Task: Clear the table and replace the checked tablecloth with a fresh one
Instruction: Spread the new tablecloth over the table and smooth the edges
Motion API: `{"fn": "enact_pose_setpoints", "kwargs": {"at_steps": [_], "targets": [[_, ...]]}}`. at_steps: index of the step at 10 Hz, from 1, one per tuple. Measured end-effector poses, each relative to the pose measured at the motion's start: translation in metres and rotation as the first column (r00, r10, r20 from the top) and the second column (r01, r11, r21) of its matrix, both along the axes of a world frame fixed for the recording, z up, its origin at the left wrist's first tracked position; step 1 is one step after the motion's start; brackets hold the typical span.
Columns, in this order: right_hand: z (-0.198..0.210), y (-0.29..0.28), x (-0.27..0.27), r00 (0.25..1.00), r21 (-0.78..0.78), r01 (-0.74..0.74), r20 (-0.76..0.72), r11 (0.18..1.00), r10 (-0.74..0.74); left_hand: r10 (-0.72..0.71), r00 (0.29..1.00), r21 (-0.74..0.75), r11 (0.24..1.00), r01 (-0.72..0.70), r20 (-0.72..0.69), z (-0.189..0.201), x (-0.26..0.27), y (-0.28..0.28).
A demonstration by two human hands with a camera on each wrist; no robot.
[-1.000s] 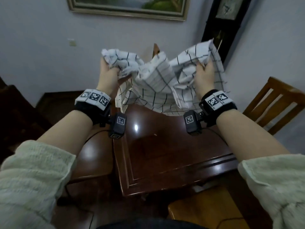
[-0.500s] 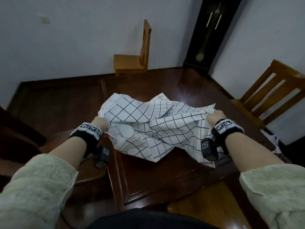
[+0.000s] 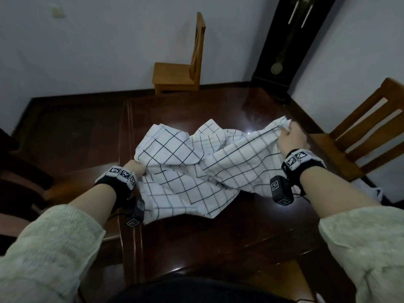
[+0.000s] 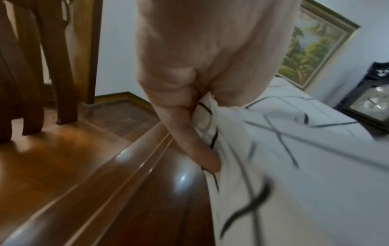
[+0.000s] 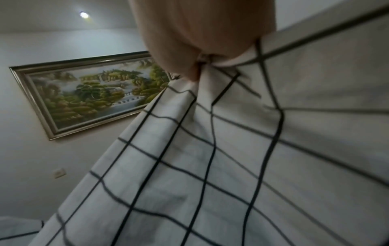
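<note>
Head view first: nearest me, the bare dark table (image 3: 218, 243) is shining under the lamp, its polished top looking slick enough that loose fabric could be sliding on it. On it, towards the middle, the checked tablecloth (image 3: 192, 169) is lying crumpled, one corner trailing towards the near edge. The left hand (image 3: 134, 169) is gripping the cloth's left side beside the raised rim of the table, fingers (image 4: 200, 149) curled into the folds, as the left wrist view is showing. Farther off and to the right, the right hand (image 3: 291, 139) is lifting another bunch of the cloth clear of the table, fingers closed on it; in the right wrist view the fabric is fanning taut from that pinch. I am judging the risks from here. The hands are holding bunched folds, not clean corners, so the cloth may be twisting when she pulls it out, or a fold could be slipping free of the pinch. The trailing near corner could be dragging off the edge and onto the floor. To the right, the wooden chair (image 3: 358, 132) is standing close by the right hand, and a wide swing could be snagging cloth on its back. The far chair (image 3: 181, 71) and the tall clock (image 3: 286, 47) are well apart.
</note>
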State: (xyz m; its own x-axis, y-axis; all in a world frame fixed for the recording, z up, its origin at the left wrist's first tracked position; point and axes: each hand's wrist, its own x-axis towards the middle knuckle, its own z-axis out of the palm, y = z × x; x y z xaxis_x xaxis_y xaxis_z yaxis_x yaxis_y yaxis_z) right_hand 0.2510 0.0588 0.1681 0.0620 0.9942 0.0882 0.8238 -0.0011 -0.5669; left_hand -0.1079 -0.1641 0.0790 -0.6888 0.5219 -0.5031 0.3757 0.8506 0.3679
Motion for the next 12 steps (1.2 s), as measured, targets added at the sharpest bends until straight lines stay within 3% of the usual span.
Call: {"fn": "enact_pose_setpoints", "kwargs": {"at_steps": [1, 2, 3, 4, 5, 6, 7, 8, 9, 10, 11, 12], "targets": [[0.013, 0.022, 0.007, 0.977, 0.040, 0.152, 0.144, 0.988, -0.156, 0.114, 0.994, 0.065, 0.991, -0.114, 0.008, -0.001, 0.000, 0.010], [0.006, 0.024, 0.003, 0.958, 0.127, 0.086, 0.263, 0.988, -0.117, 0.301, 0.947, 0.108, 0.951, -0.289, -0.113, 0.007, 0.001, 0.007], [-0.007, 0.016, -0.019, 0.930, 0.175, -0.167, 0.353, 0.970, 0.097, 0.168, 0.956, 0.176, 0.976, -0.127, -0.242, 0.019, 0.005, 0.014], [-0.022, 0.000, -0.055, 0.786, -0.054, -0.417, 0.480, 0.907, 0.390, -0.139, 0.913, 0.280, 0.925, 0.258, -0.383, 0.039, 0.021, 0.039], [-0.047, -0.020, -0.084, 0.606, -0.285, -0.541, 0.521, 0.792, 0.601, -0.416, 0.754, 0.237, 0.774, 0.587, -0.509, 0.047, 0.055, 0.068], [-0.073, -0.032, -0.098, 0.524, -0.370, -0.577, 0.516, 0.728, 0.678, -0.609, 0.606, 0.006, 0.703, 0.711, -0.511, 0.029, 0.083, 0.085], [-0.087, -0.034, -0.100, 0.510, -0.423, -0.568, 0.492, 0.706, 0.705, -0.660, 0.529, -0.155, 0.691, 0.706, -0.534, 0.003, 0.083, 0.094], [-0.098, -0.031, -0.099, 0.524, -0.419, -0.549, 0.501, 0.723, 0.689, -0.662, 0.484, -0.178, 0.676, 0.715, -0.573, -0.010, 0.070, 0.098], [-0.109, -0.025, -0.101, 0.507, -0.362, -0.556, 0.566, 0.748, 0.650, -0.696, 0.495, -0.198, 0.662, 0.723, -0.520, -0.009, 0.057, 0.105], [-0.115, -0.015, -0.102, 0.457, -0.348, -0.550, 0.634, 0.759, 0.623, -0.673, 0.623, -0.162, 0.721, 0.674, -0.399, -0.010, 0.043, 0.109], [-0.115, 0.000, -0.100, 0.396, -0.402, -0.491, 0.687, 0.773, 0.609, -0.659, 0.696, -0.174, 0.749, 0.639, -0.284, -0.013, 0.030, 0.111], [-0.110, 0.021, -0.092, 0.349, -0.420, -0.451, 0.729, 0.787, 0.589, -0.692, 0.689, -0.249, 0.721, 0.646, -0.215, -0.014, 0.016, 0.116]]}}
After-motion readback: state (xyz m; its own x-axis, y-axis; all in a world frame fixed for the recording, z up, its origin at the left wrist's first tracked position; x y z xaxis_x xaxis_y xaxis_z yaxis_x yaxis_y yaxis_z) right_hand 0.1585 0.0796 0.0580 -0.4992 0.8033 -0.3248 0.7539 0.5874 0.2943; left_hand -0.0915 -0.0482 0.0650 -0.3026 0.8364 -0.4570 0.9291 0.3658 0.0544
